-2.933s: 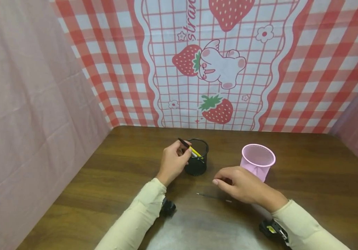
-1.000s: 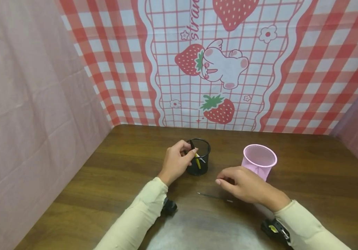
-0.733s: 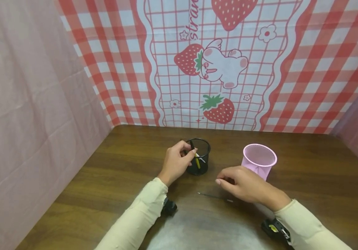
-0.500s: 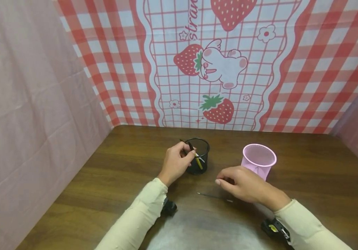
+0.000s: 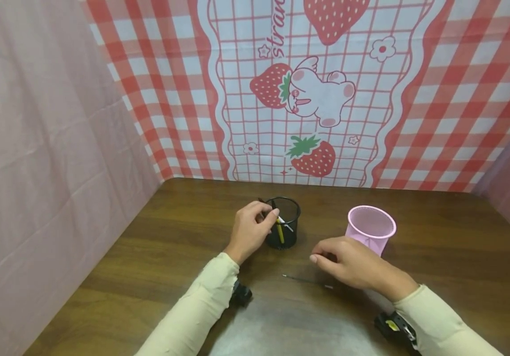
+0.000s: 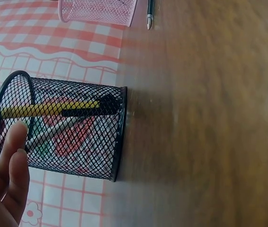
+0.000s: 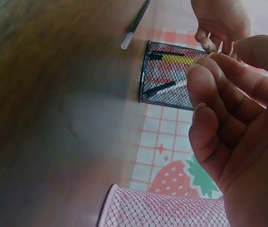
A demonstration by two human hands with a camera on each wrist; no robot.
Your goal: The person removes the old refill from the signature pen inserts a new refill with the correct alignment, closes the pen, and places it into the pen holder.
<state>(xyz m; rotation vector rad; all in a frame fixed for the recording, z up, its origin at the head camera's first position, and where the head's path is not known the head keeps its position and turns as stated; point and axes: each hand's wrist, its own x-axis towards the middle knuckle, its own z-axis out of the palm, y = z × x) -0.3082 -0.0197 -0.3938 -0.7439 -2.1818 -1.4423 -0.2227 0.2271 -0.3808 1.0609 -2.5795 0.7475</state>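
Note:
At the rim of a black mesh pen cup [image 5: 283, 237], my left hand [image 5: 251, 228] seems to pinch a white pen [image 6: 53, 135] that slants down into the cup, though its upper part is hidden by the fingers. A yellow pen [image 6: 49, 109] with black ends leans inside the same cup, its top close to the fingertips. My right hand [image 5: 348, 262] hovers over the table, fingers loosely bent and holding nothing. Just left of it lies a thin dark pen refill [image 5: 305, 280] with a metal tip. Behind it stands a pink mesh cup [image 5: 372, 232], partly covered by that hand.
The brown wooden table [image 5: 170, 237] reaches back to a red-and-white checked cloth [image 5: 321, 99] with strawberries. Pale pink fabric [image 5: 50, 148] hangs at the left, and more at the right. Each wrist carries a small black camera.
Over these seconds the yellow pen has swung from a slant to nearly upright in the black cup. My left hand stays at the rim. My right hand keeps its place.

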